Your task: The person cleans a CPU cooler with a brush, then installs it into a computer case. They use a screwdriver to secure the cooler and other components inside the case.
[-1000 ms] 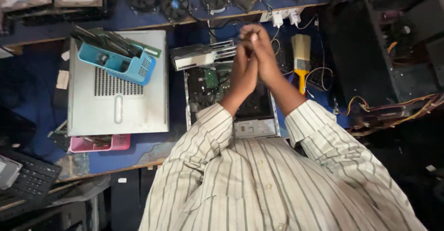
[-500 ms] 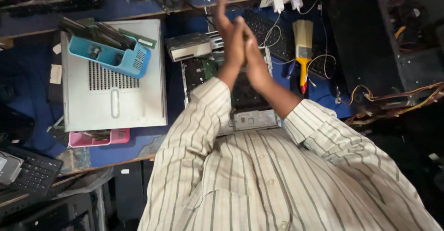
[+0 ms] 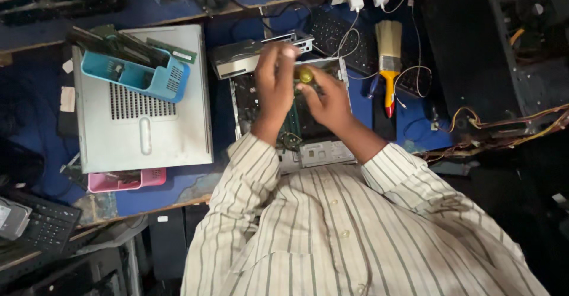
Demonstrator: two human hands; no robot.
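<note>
My left hand (image 3: 274, 85) and my right hand (image 3: 327, 99) meet over an open small computer case (image 3: 320, 152) on the blue bench. Between them shows the yellow handle of a screwdriver (image 3: 305, 75). My right hand's thumb and fingers wrap the handle from the right. The curled fingers of my left hand close against it from the left. The tool's shaft is hidden behind my hands. Green circuit boards and wiring lie inside the case beneath them.
A grey case cover (image 3: 142, 124) lies at left with a blue basket (image 3: 139, 76) of memory sticks on it. A paintbrush (image 3: 388, 56), keyboard (image 3: 338, 35), optical drive (image 3: 237, 59), cables and fans crowd the back. A black tower (image 3: 474, 53) stands right.
My hands were pressed palm to palm and raised toward the back of the bench; they have dropped over the open case and parted around the yellow handle.
</note>
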